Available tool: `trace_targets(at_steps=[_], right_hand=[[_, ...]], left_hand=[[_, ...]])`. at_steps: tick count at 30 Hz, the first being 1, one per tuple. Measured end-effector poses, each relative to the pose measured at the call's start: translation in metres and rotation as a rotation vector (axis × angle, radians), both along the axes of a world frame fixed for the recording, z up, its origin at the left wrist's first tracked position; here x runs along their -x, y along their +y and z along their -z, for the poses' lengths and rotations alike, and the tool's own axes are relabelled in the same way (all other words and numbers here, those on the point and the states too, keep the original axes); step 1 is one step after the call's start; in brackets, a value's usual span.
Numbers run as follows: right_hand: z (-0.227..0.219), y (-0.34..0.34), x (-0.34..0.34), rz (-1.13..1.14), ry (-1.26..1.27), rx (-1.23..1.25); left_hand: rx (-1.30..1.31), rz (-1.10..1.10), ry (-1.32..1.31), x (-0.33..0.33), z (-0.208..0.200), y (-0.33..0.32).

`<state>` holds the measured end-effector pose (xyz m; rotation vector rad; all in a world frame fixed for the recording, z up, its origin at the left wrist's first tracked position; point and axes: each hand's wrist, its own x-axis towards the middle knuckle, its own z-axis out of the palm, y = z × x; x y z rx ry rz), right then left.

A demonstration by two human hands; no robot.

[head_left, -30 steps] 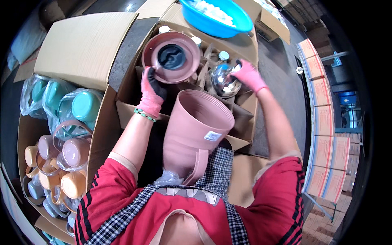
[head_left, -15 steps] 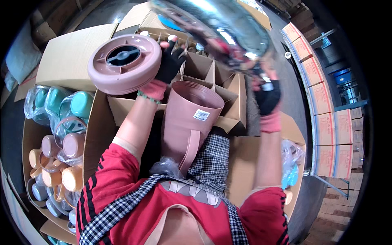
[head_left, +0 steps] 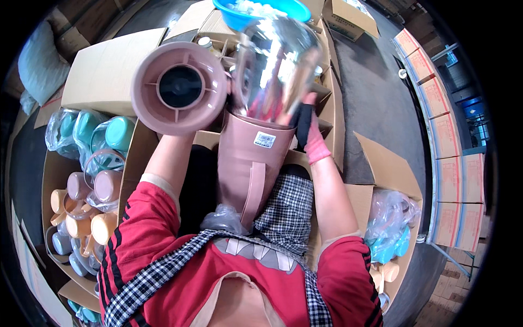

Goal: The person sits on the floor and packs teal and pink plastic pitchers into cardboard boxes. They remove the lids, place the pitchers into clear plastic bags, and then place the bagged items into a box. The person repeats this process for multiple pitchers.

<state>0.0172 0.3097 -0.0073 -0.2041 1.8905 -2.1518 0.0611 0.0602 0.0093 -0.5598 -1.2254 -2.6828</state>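
Note:
A silvered glass flask liner (head_left: 278, 60), smeared by motion, stands with its lower end in the mouth of a pink jug body (head_left: 248, 144). The jug has a side handle and a white label, and rests upright at my lap. My right hand (head_left: 306, 125), in a black and pink fingerless glove, grips the liner's right side just above the rim. My left hand (head_left: 229, 84) is mostly hidden behind a pink round ribbed base (head_left: 143, 90) with a dark centre hole, which it holds up left of the liner. Clear plastic (head_left: 223, 219) bunches under the jug.
A divided carton (head_left: 329, 106) stands ahead, a blue basin (head_left: 231, 20) of small white pieces beyond it. An open carton (head_left: 133, 158) of coloured jugs is on my left, another (head_left: 392, 155) on my right. Stacked boxes (head_left: 447, 177) line the far right.
The liner has swung left and down from the upper right into the jug's mouth, with my right hand following. The pink base has tilted to face me and shifted slightly right.

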Motion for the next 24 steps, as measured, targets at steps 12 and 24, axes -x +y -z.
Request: trace_targets(at_steps=[12,24], right_hand=[[-0.067,0.013,-0.010,-0.375,0.091,-0.374],[-0.095,-0.016,-0.021,-0.801,0.352,-1.176]], left_hand=[[-0.382,-0.032,-0.272,-0.041,0.034,0.018],[-0.815,0.457,-0.314,-0.061,-0.018,0.043]])
